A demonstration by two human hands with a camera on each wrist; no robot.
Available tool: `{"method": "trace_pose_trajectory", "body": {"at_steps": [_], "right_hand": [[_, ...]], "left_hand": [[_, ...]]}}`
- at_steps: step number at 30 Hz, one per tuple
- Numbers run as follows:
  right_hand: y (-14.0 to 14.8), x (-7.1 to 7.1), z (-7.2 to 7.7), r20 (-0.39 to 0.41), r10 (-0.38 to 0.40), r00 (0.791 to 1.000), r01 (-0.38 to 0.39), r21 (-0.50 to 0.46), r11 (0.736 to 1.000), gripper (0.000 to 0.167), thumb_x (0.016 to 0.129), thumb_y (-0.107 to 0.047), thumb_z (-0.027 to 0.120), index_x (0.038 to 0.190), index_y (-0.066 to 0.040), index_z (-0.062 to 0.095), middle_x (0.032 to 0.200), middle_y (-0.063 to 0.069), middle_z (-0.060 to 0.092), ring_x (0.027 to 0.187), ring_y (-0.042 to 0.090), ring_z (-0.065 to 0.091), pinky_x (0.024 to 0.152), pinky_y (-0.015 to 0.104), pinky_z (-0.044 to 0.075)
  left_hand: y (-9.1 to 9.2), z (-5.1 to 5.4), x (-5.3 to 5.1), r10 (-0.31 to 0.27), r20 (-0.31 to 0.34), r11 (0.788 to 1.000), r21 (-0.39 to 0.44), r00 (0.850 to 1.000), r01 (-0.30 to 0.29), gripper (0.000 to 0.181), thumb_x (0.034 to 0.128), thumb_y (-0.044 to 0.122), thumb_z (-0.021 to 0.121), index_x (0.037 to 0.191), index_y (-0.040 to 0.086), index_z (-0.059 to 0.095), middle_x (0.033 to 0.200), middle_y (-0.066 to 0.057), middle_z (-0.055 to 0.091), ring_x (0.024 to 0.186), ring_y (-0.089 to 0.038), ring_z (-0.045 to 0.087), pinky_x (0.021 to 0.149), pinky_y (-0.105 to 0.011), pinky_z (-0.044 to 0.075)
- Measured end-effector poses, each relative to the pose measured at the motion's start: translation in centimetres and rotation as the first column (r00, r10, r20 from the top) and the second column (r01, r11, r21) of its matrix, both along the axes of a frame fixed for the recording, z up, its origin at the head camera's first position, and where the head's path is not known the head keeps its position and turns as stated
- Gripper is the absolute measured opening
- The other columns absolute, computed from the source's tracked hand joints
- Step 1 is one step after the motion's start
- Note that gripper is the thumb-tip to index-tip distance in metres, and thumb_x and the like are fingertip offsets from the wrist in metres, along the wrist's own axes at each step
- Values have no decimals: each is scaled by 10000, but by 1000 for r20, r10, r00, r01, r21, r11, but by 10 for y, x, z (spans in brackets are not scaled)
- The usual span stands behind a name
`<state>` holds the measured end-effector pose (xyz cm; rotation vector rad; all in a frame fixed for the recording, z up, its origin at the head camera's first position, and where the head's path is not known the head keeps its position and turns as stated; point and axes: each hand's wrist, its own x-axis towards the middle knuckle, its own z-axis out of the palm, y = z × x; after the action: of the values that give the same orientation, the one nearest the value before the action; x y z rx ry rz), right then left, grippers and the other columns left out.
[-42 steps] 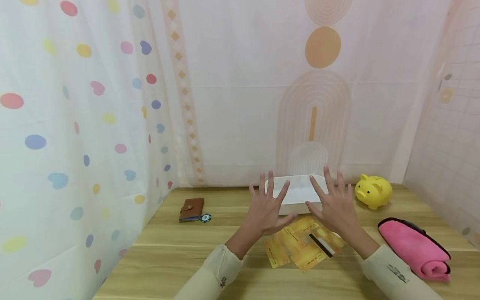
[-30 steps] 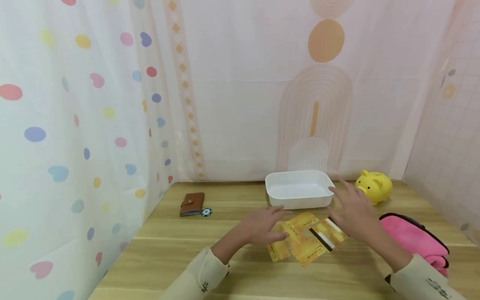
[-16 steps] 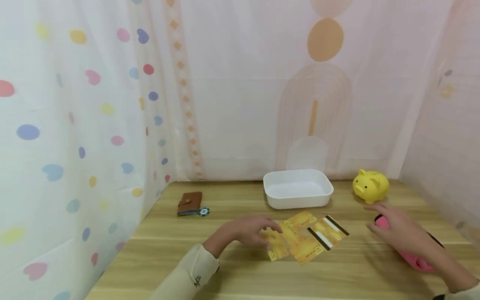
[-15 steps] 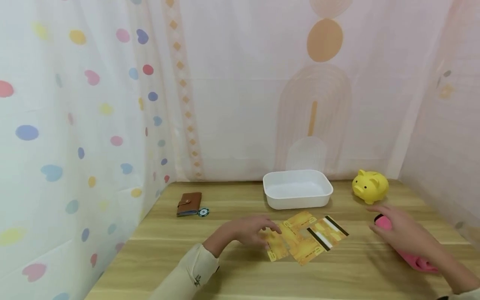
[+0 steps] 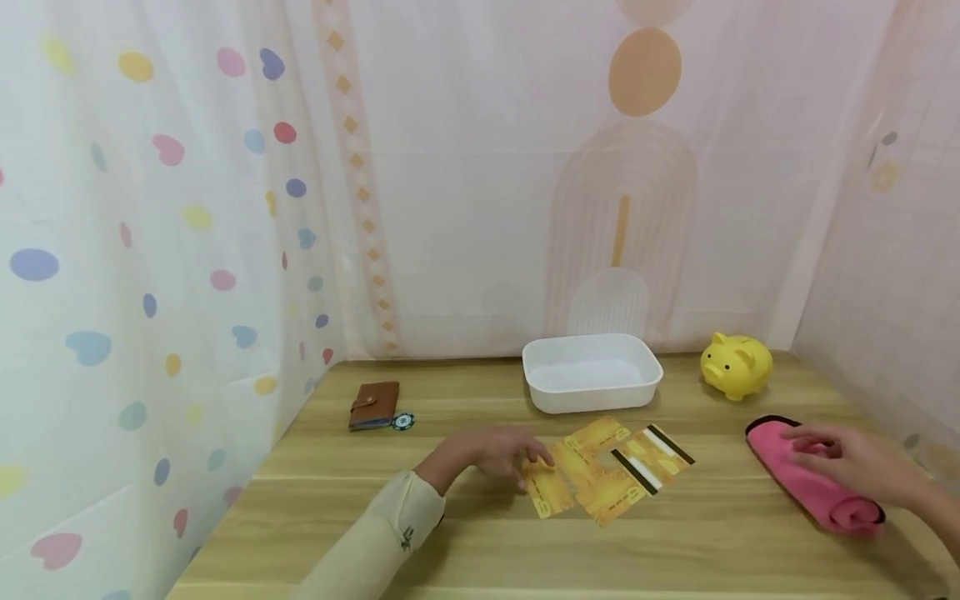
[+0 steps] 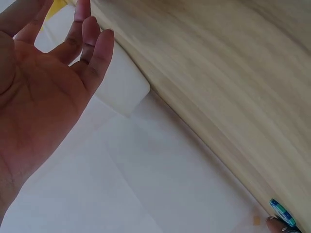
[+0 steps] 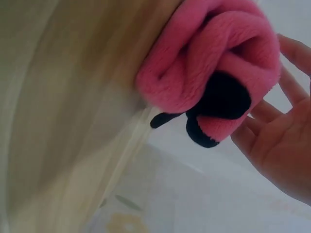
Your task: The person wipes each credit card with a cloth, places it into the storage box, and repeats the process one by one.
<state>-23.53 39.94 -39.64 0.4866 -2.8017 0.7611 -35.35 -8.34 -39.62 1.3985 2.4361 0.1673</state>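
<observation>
In the head view, my left hand [image 5: 498, 454] hovers over the left edge of several overlapping gold bank cards [image 5: 603, 492]. Its fingers bend loosely, and the left wrist view shows the palm of the left hand [image 6: 43, 92] holding nothing. At the table's right side, my right hand [image 5: 862, 467] is at a rolled pink towel [image 5: 806, 479] with black edging. The right wrist view has the fingers of the right hand [image 7: 286, 141] spread along the far side of the pink towel [image 7: 209, 53]; whether all of them touch it I cannot tell.
A white plastic bin [image 5: 592, 402] stands behind the cards, with a yellow piggy bank [image 5: 738, 367] to its right. Over at the left lie a brown wallet [image 5: 375, 404] and a poker chip [image 5: 403, 422]. Curtains enclose the wooden table [image 5: 480, 554].
Both hands came down from raised, spread poses over the cards. The right hand moved right to the pink towel; the left settled low by the cards' left side. The cards stayed put.
</observation>
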Motion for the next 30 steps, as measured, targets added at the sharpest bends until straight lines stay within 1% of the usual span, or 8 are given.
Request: {"method": "trace_pose_trajectory", "body": {"at_steps": [3,7,10,18,23,25,28,30], "right_hand": [[5,0,0,9,-29,1000,28,17,999,259,907,-115,717,1120,30,697,986,89,712,843,-121,533,670,224,519],[9,-2,0,36,-41,999,40,21,999,270,904,-105,715,1118,58,689,992,123,714,831,-116,527,656,227,507],[11,-4,0,37,-42,998,41,26,999,277,900,-101,718,1118,66,686,984,127,717,825,-105,530,648,229,500],[12,-8,4,71,-39,997,36,52,998,336,888,-125,738,1153,68,666,1033,150,703,840,-90,536,651,236,494],[14,-10,6,115,-53,992,47,56,997,445,874,-129,753,1219,109,604,1035,160,689,831,-78,522,622,238,471],[14,-10,5,118,-54,992,48,60,997,454,872,-132,756,1223,110,600,1035,152,687,827,-71,518,612,238,457],[15,-10,3,108,-50,993,43,62,997,445,866,-124,760,1215,104,605,1029,141,686,822,-61,517,606,237,443],[14,-10,2,100,-48,994,41,68,997,437,862,-131,766,1206,94,615,1035,144,689,825,-60,522,609,236,443]], "left_hand": [[3,0,-1,1,-8,1000,-20,1000,-1,448,882,131,762,1307,186,632,1159,-13,627,1092,-116,570,944,-252,456],[7,-3,-3,-2,-36,1000,-29,999,1,450,876,119,765,1300,193,630,1151,-13,626,1077,-110,571,940,-242,457],[9,-4,-4,13,-45,999,-30,999,-14,451,872,103,765,1291,203,629,1135,3,618,1056,-96,562,930,-237,455],[9,-4,-5,40,-18,999,-4,999,-41,348,845,106,796,1158,186,665,1100,14,616,1027,-96,562,922,-235,452],[10,-7,-6,50,-26,999,9,998,-50,434,848,112,794,1246,183,633,1155,9,622,1051,-89,570,941,-240,452],[10,-7,-5,68,-21,998,4,997,-67,473,849,122,795,1285,184,620,1163,12,625,1058,-82,572,948,-245,454],[10,-8,-4,92,-7,996,8,996,-92,479,832,132,814,1273,176,630,1104,28,616,1029,-74,563,944,-247,456],[9,-9,-4,99,6,995,15,995,-99,444,814,131,830,1219,173,650,1051,52,598,996,-63,548,928,-235,454]]}}
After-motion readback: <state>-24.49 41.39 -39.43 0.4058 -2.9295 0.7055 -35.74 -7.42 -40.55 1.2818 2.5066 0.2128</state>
